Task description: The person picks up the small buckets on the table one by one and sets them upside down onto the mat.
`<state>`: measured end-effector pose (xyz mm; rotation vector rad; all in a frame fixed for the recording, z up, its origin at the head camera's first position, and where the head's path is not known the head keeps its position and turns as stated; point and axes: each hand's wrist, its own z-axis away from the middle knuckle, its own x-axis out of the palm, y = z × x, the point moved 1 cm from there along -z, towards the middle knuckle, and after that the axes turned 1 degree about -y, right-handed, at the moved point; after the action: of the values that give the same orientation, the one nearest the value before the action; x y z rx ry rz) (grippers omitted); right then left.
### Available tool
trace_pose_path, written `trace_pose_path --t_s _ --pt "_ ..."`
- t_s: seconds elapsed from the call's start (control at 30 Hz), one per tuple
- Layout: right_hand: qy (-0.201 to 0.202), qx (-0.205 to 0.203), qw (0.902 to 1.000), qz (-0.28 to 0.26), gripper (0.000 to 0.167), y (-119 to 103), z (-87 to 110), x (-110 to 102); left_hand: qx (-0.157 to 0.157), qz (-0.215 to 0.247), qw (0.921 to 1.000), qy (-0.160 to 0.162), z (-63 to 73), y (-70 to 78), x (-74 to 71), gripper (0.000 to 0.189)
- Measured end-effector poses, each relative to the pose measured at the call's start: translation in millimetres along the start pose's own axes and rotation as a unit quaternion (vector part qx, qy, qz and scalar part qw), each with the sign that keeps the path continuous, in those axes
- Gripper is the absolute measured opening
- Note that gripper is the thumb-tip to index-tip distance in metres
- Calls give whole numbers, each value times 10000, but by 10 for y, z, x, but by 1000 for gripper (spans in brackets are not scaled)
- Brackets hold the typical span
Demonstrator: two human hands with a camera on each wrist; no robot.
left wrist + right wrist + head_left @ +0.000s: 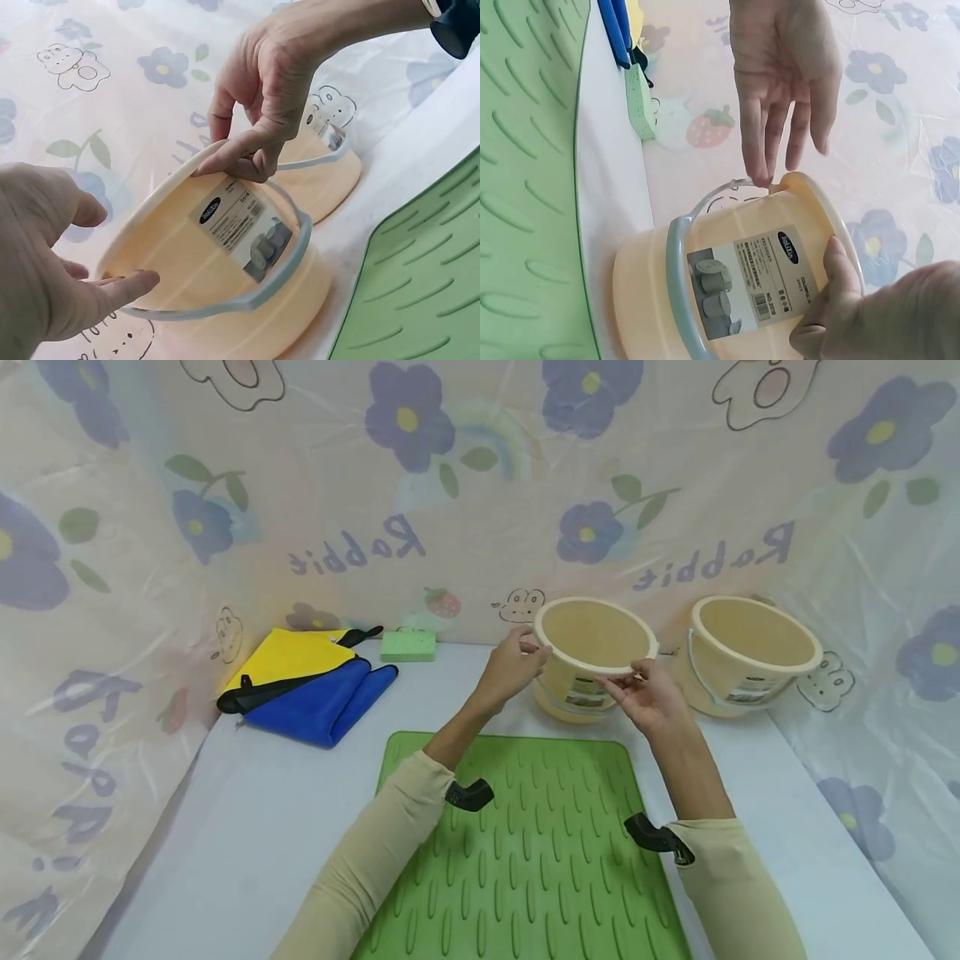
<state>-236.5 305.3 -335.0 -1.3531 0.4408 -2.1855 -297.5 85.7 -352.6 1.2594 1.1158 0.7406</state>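
Observation:
A cream plastic bucket (555, 681) with a pale blue-grey handle (678, 281) and a printed label (244, 229) stands upright near the back wall. At the left side of its rim is my left hand (512, 672), its fingers fairly straight and touching near where the handle joins. My right hand (648, 697) pinches the rim at the front right, thumb on the outside, as the right wrist view shows too. The bucket's inside looks bare in the head view.
A second cream bucket (701, 672) stands to the right. In front lies a green ridged mat (525, 860), under both forearms. Back left are a folded yellow and blue cloth item (307, 685) with black trim and a green sponge (408, 647). Patterned sheeting (480, 543) walls the table.

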Motion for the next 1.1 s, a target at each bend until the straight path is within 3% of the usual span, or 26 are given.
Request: trace_pose_path --t_s 0.1,0.27,0.37,0.53,0.63,0.7,0.83,0.9,1.0,1.1 --pt "-104 10 9999 70 73 43 10 18 -161 523 9985 82 -14 -2 26 66" --pt "-197 -17 9996 187 73 127 28 49 -94 692 9971 291 -17 9 29 73" --pt "-320 -79 9985 444 73 180 21 54 -34 943 9949 349 -16 10 16 74" --pt "-753 -144 9901 1175 72 242 -22 20 -147 1197 9899 749 -13 -43 -20 72" --pt "-1026 -191 9785 1779 72 229 -32 -43 -241 1386 9858 912 -13 -82 -30 71" --pt "-1134 -276 9645 2368 66 199 -20 -93 -241 1525 9831 980 -13 -96 -32 69" --pt "-1126 -517 9334 3368 30 98 14 -197 -210 1645 9798 1115 -10 -114 -40 60" --pt "-910 -714 9246 3630 17 39 24 -240 -192 1657 9789 1180 -2 -115 -50 56" --pt "-330 -1135 9143 3874 19 -45 34 -274 -163 1606 9793 1221 6 -114 -67 53" --pt "67 -1458 8950 4216 40 -111 24 -266 -132 1575 9797 1230 9 -114 -83 52"
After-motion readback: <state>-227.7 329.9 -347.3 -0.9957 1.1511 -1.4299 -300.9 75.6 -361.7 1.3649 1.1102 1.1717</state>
